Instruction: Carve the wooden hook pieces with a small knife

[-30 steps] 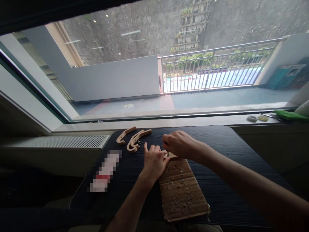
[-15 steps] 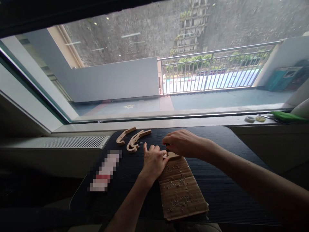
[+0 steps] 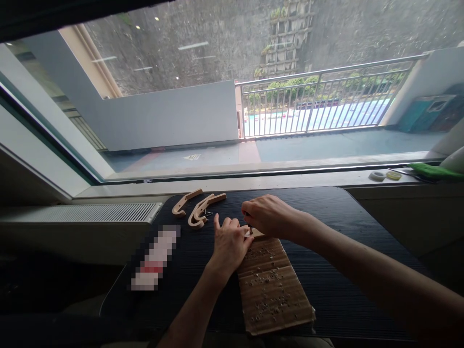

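A wooden piece (image 3: pixel 258 234) lies crosswise at the far end of the cardboard (image 3: pixel 273 292), pinched in the left hand's (image 3: pixel 230 242) grip, beneath a near-upright, downward-pointing tool (image 3: pixel 251 229) gripped by the right hand (image 3: pixel 267 213).

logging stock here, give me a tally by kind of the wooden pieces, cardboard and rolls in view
Hooks: 3
Wood piece at the cardboard's far end, partly hidden: 1
Cardboard: 1
Rolls on the sill: 2
Total: 7
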Motion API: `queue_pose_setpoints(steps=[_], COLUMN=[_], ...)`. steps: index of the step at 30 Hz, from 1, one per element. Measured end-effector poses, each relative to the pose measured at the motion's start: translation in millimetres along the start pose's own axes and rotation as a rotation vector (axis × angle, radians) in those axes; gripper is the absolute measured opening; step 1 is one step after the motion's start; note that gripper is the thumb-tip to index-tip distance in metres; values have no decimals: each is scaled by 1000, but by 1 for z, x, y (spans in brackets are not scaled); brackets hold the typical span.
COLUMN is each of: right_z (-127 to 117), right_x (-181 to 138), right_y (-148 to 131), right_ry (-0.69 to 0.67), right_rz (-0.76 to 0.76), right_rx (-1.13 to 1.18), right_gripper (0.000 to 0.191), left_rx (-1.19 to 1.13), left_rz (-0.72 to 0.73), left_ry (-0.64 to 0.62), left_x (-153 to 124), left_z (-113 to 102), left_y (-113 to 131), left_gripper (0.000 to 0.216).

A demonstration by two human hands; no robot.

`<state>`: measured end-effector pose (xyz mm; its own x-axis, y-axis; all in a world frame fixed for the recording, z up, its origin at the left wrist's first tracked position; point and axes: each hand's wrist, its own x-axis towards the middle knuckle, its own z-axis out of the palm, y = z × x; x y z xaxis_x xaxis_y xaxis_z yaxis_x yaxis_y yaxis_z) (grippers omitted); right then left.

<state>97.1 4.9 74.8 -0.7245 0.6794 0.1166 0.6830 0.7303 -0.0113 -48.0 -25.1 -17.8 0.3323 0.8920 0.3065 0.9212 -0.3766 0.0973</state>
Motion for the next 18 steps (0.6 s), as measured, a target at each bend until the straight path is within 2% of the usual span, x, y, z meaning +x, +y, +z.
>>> queue_pose_setpoints(steps=[11, 14, 18], right_z=[4, -3, -11], right_x=[3, -3, -10], right_y=[-7, -4, -3], right_ry=[51, 44, -2], right_rz=[157, 113, -24], right_rx=[-90, -76, -11], right_gripper=[24, 20, 14], left_rx=[-9, -10, -2], left_rz=[2, 5, 2], left_ry=[-1, 0, -11], left_x=[-1, -1, -1], left_z=[1, 1, 0], left_y=[-2, -2, -1], left_gripper=[19, 18, 20])
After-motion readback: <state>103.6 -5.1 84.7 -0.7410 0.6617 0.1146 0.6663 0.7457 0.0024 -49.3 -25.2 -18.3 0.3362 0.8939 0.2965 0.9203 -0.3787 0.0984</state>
